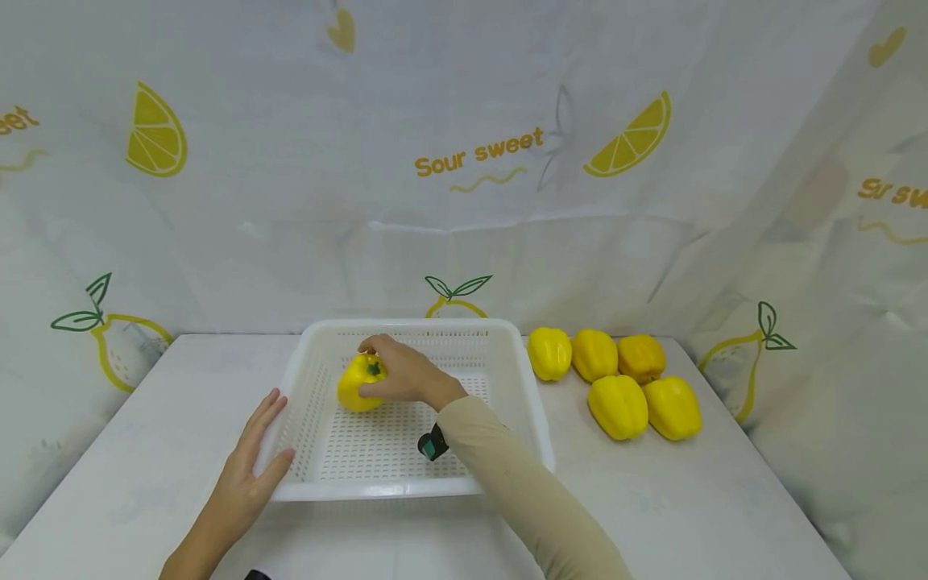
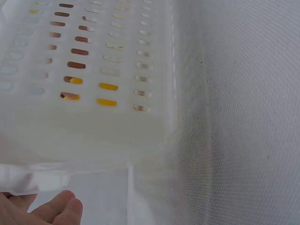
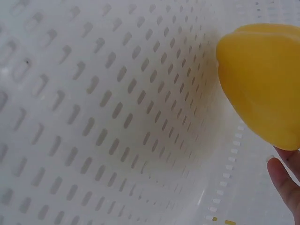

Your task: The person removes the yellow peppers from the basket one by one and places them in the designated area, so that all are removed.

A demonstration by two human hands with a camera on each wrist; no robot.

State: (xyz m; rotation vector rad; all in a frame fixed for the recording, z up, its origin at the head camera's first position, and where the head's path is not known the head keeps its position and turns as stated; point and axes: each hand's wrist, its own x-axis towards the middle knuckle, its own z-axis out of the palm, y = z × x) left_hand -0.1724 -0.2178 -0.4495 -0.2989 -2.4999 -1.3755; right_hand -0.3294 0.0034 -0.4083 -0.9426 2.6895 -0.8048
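Inside the white perforated plastic basket (image 1: 409,488), my right hand (image 1: 406,372) grips a yellow bell pepper (image 1: 355,388) by its stem end, thumb on one side and fingers on the other. The right wrist view shows the same bell pepper (image 3: 265,82) above the slotted basket floor, with fingertips (image 3: 283,180) at its lower edge. My left hand (image 1: 250,463) rests at the basket's left side, its fingers extended and thumb apart. In the left wrist view, its fingers (image 2: 58,208) lie just below the basket rim, and yellow shows through some slots.
Several yellow bell peppers (image 1: 618,407) lie on the white table (image 1: 652,507) to the right of the basket. A pale curtain (image 1: 290,201) with lemon prints hangs behind the table and along its sides.
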